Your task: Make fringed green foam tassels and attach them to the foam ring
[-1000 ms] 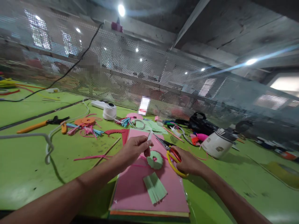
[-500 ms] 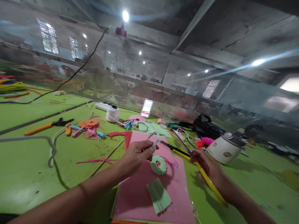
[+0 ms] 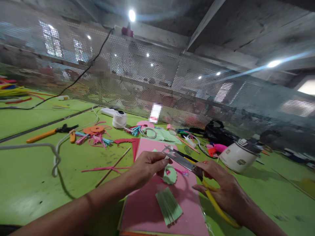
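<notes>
Clock places are read from the left hand point(image 3: 150, 165), whose fingertips pinch a narrow pale strip point(image 3: 167, 157), mostly hidden. At 3 o'clock the right hand point(image 3: 222, 182) holds scissors point(image 3: 183, 163) with smooth steel blades and curved yellow handles; the blades stand slightly apart by the strip, contact unclear. Below lies a flat stack of pink paper point(image 3: 145, 206), bearing a scallop-edged green ring point(image 3: 170, 178) at 4 o'clock and a slit green rectangle point(image 3: 168, 206) at 5. On the glossy green table point(image 3: 29, 170) sit a thin round stick point(image 3: 113, 167) at 9 and a rounded white spool point(image 3: 119, 120) at 11.
</notes>
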A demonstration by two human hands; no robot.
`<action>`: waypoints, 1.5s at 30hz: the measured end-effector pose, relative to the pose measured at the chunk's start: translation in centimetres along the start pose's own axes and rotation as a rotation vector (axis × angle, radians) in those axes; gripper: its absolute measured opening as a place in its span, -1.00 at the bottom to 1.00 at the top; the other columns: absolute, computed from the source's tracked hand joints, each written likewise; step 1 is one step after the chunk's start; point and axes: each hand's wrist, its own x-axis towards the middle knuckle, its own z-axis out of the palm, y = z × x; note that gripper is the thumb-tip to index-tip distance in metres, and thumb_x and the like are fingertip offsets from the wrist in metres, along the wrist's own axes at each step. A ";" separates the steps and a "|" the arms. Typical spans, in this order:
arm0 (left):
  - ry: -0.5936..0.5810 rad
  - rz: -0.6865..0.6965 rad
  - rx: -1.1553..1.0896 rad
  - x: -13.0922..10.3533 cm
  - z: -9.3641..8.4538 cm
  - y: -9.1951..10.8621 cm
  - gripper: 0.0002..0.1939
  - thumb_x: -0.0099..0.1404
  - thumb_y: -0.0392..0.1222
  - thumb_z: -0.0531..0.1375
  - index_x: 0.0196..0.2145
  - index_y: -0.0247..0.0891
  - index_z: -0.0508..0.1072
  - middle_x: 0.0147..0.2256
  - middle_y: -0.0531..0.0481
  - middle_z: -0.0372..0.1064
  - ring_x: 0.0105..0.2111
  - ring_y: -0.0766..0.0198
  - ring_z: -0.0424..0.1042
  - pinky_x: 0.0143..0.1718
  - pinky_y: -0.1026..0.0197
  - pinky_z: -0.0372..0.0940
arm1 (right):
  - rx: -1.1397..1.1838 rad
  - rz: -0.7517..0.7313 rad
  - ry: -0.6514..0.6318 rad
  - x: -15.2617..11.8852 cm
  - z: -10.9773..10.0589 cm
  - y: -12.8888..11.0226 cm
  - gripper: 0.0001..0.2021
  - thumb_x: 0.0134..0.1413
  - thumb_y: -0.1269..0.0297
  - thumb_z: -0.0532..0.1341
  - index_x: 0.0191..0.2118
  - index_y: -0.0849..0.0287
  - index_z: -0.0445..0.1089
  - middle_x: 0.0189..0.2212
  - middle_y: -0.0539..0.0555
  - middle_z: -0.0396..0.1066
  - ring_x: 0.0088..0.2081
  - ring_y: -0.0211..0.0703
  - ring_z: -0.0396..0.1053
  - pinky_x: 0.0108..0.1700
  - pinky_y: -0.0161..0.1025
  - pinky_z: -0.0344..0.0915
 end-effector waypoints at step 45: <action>-0.085 -0.037 -0.570 0.0 0.1 -0.7 -0.81 0.18 -0.21 0.24 -0.27 -0.36 0.53 -0.30 -0.13 0.44 -0.26 0.27 0.36 -0.20 0.22 0.19 | 0.362 0.092 0.064 3.6 -0.1 -2.4 -0.80 0.14 0.25 0.16 -0.12 0.12 0.39 -0.10 0.14 0.41 -0.03 -0.04 0.33 0.01 -0.04 0.29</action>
